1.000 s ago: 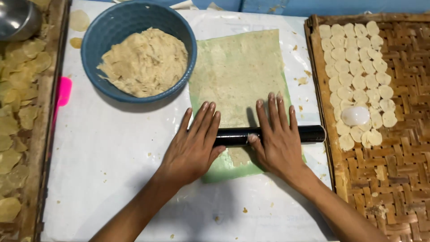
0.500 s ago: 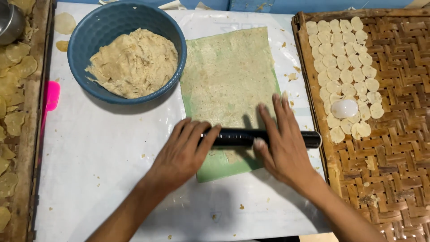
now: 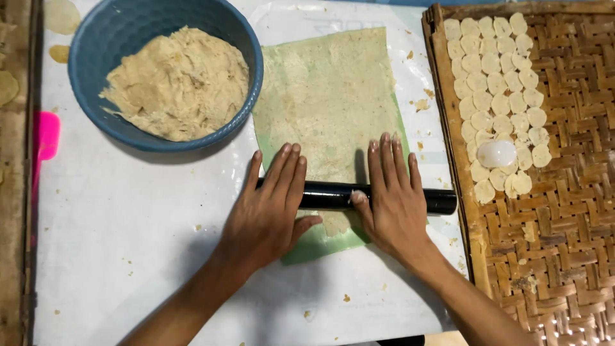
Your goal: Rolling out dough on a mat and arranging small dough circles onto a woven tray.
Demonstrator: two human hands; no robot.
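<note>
A thin sheet of rolled dough (image 3: 330,102) lies on a green plastic sheet in the middle of the white work surface (image 3: 128,237). Across its near end lies a black rolling pin (image 3: 333,195). My left hand (image 3: 269,205) rests flat on the pin's left part, fingers stretched forward. On the pin's right part my right hand (image 3: 391,192) presses down the same way, palm flat. Neither hand curls around the pin.
A blue bowl (image 3: 115,38) full of beige dough stands at the back left. A woven bamboo tray (image 3: 564,211) on the right holds several small round dough discs (image 3: 500,83) and a white round cutter (image 3: 496,154). A pink object (image 3: 46,134) lies at the left edge.
Both hands and the rolling pin have stayed near the dough sheet's front end, shifting slightly back and forth. The camera has moved closer and a little left.
</note>
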